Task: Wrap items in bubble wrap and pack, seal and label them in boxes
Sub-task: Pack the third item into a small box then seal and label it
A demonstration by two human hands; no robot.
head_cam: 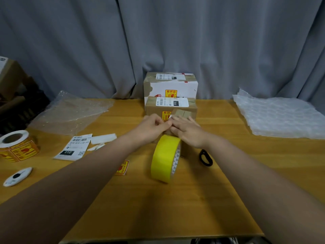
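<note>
A small brown cardboard box (182, 112) sits mid-table, mostly covered by my hands. My left hand (153, 124) has curled fingers and pinches a small white strip (170, 117) at the box's top edge. My right hand (186, 128) lies flat on the box top with fingers stretched out, pressing it. A yellow tape roll (165, 157) stands on edge just in front of the box, between my wrists. Black scissors handles (205, 157) lie to the right of the box.
Two sealed, labelled boxes (171, 103) are stacked behind. Clear bubble wrap (73, 111) lies at the back left, white air-cushion wrap (281, 117) at the right. A sticker roll (17, 145), shipping label (73, 147), backing scraps (103, 139), fragile sticker (123, 167) and white disc (17, 176) lie at the left.
</note>
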